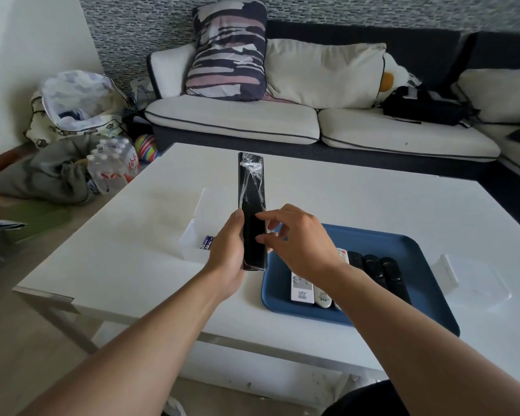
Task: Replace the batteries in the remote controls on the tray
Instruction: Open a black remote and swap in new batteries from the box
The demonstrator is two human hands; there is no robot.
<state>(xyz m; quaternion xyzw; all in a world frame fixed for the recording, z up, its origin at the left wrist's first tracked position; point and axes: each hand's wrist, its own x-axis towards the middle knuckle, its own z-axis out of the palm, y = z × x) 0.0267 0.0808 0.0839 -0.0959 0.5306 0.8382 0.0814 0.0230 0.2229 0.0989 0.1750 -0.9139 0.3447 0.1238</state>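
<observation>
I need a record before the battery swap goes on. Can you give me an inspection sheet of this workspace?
Surface: white table.
Job's things: black remote held up, film-wrapped; more remotes on blue tray; batteries in clear box.
Clutter: second clear box.
Grippers: left hand grips remote; right hand touches it.
Cables: nothing seen.
Surroundings: sofa, water bottles, bags on floor.

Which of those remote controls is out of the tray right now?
The long black remote wrapped in clear plastic film. The left hand holds it above the table, the right hand touching it. The white and black ones lie in the blue tray.
</observation>
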